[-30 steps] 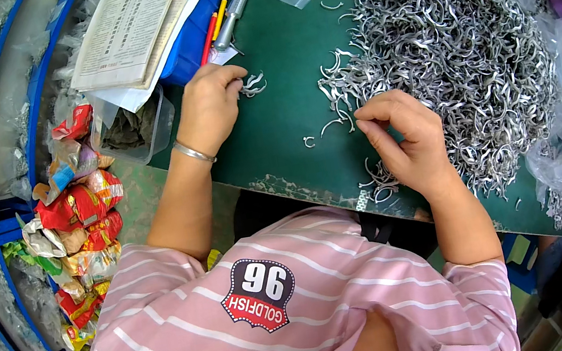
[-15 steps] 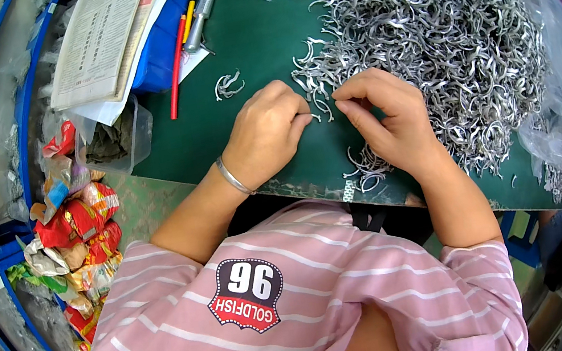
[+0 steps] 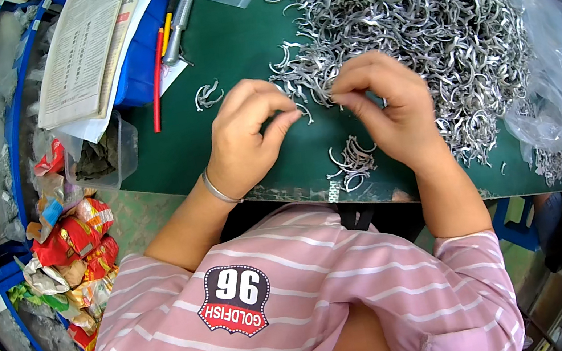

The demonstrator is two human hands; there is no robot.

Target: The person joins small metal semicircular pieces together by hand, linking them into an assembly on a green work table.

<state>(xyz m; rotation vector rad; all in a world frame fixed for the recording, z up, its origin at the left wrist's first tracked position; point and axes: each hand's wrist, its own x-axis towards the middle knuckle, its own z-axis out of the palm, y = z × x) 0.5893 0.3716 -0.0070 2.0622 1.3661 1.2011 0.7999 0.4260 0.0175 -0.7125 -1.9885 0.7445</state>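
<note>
My left hand (image 3: 248, 133) and my right hand (image 3: 387, 103) are raised close together over the green table (image 3: 182, 154). Between their pinched fingertips is a small curved metal clip (image 3: 306, 109); my left thumb and forefinger pinch it, and my right fingers are closed near its other end. A large heap of the same silvery curved clips (image 3: 410, 15) covers the table behind my right hand. A small bunch of clips (image 3: 352, 160) lies near the front edge below my hands. A few more clips (image 3: 208, 95) lie to the left.
A paper sheet on a blue folder (image 3: 92, 51), a red pencil (image 3: 157, 88) and a metal tool (image 3: 179, 22) lie at the back left. A clear plastic tub (image 3: 101, 156) hangs at the table's left edge. Snack packets (image 3: 74, 241) sit on a blue rack. Plastic bags (image 3: 549, 103) lie at the right.
My left hand came from the small clip pile at the left to meet my right hand at the heap's edge. Both hands then lifted slightly, pinching a clip between them.
</note>
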